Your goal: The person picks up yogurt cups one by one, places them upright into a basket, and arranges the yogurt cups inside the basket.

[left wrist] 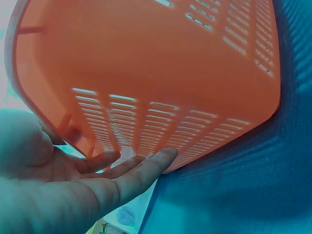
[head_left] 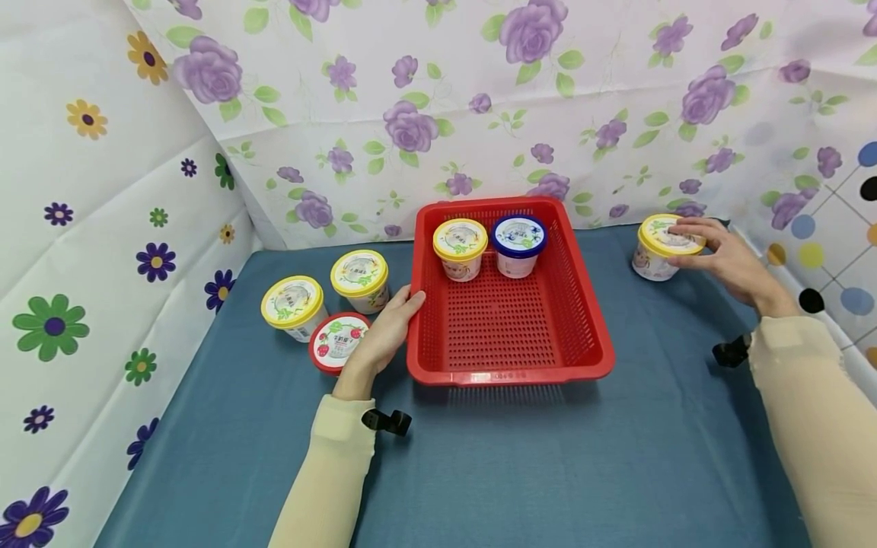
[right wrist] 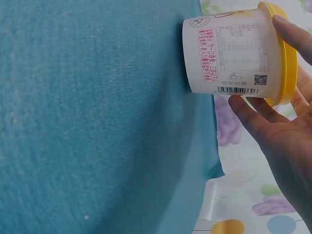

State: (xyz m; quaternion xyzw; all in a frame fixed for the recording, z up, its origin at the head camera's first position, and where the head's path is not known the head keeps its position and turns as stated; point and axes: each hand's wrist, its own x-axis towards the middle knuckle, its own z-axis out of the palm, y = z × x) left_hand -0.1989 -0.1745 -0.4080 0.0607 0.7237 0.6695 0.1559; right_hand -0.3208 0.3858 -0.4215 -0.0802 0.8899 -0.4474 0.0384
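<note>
In the head view a red plastic basket (head_left: pixel 510 374) holds a yellow-lidded cup (head_left: pixel 460 247) and a blue-lidded cup (head_left: pixel 518 243) side by side at its far end. My left hand (head_left: pixel 385 327) grips the basket's left rim, thumb on top. The left wrist view shows that hand's fingers (left wrist: pixel 141 175) along the slotted outer wall of the basket (left wrist: pixel 146 58). At the far right, my right hand (head_left: pixel 729 262) holds another yellow-lidded cup (head_left: pixel 654 262) by its lid. Upright on the cloth in the head view, this cup (right wrist: pixel 234 53) shows its printed side in the right wrist view.
Left of the basket stand two yellow-lidded cups (head_left: pixel 293 304) and a red-lidded cup (head_left: pixel 336 342), partly behind my left hand. Blue cloth (head_left: pixel 548 472) covers the table. A flowered sheet (head_left: pixel 384 91) hangs close behind, with patterned sheets at both sides.
</note>
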